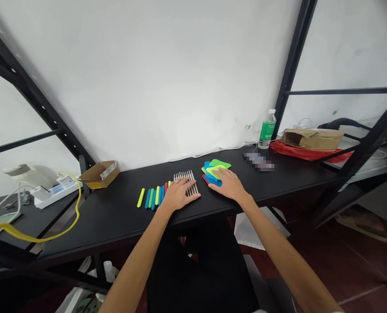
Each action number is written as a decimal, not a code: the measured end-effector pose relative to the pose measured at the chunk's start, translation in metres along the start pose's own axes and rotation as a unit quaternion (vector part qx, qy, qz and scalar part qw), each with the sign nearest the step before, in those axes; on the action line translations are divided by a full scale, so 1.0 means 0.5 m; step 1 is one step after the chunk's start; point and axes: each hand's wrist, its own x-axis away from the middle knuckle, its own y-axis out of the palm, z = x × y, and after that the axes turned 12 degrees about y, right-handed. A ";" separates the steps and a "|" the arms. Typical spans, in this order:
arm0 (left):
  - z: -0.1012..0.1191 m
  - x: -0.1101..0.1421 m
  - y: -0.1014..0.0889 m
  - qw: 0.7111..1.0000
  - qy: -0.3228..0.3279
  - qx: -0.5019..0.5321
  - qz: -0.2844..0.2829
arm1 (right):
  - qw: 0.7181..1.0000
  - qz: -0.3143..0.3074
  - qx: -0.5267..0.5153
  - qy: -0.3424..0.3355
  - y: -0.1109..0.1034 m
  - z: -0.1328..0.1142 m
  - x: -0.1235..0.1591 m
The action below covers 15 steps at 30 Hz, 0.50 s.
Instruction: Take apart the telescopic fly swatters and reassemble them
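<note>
My left hand (177,196) lies palm down with its fingers spread over a row of thin silvery rods (195,188), hiding part of them. Left of it runs a row of short coloured sticks (153,198) in yellow, blue, green and red; its right end is partly under my hand. One yellow stick (141,198) sits a little apart at the left. My right hand (228,184) rests with fingers stretched on a loose pile of flat mesh pieces (220,164), green, yellow, blue and red, which resemble fly-swatter heads. Neither hand grips anything.
On the black desk (115,217) stand an open cardboard box (98,174) at left and a green-labelled bottle (267,130) at the back right. A yellow cable (78,204) and a power strip (58,191) are far left. Black metal frames (288,74) rise at both sides.
</note>
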 end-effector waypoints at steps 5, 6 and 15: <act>0.008 -0.003 -0.006 1.000 -0.005 -0.003 0.024 | 0.998 0.054 -0.022 -0.002 -0.007 -0.011 0.004; 0.011 -0.004 -0.007 0.999 -0.007 -0.005 0.032 | 0.998 0.062 -0.024 -0.003 -0.009 -0.013 0.006; -0.012 0.106 -0.057 0.994 -0.044 -0.056 0.083 | 0.996 0.078 -0.049 -0.006 -0.007 -0.013 0.006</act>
